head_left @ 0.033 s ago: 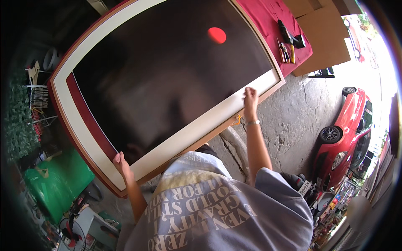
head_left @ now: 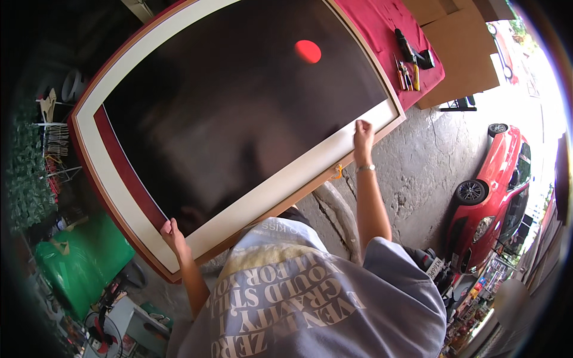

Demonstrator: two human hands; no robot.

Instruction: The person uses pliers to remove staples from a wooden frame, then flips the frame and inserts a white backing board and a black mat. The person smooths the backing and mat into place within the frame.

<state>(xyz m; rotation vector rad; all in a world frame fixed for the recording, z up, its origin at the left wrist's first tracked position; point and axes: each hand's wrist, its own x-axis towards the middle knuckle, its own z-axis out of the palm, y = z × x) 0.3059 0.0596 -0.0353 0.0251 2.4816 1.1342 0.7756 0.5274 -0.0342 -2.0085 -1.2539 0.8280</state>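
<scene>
A large framed picture [head_left: 239, 101] lies before me, tilted in view. It has a glossy black middle with a red disc [head_left: 308, 52], a white border [head_left: 298, 161] and a brown wooden frame [head_left: 280, 206]. A dark red strip [head_left: 128, 161] runs along its left side, between the black and the white. At the lower end of that strip is my left hand [head_left: 173, 235], closed with its fingertips pressed together. My right hand [head_left: 363, 140] is closed over the white border near the right corner. What either hand grips, if anything, is too small to make out.
A red cloth [head_left: 388, 24] covers the table under the picture. A black power tool [head_left: 406, 45] and several hand tools [head_left: 404, 74] lie on it, beside cardboard [head_left: 462, 53]. Right stands a red car [head_left: 495, 191]; left, a green plastic bag [head_left: 71, 268] on the concrete floor [head_left: 412, 167].
My right hand has shifted a little to the right along the white border, toward the corner. My left hand and the picture stay in place.
</scene>
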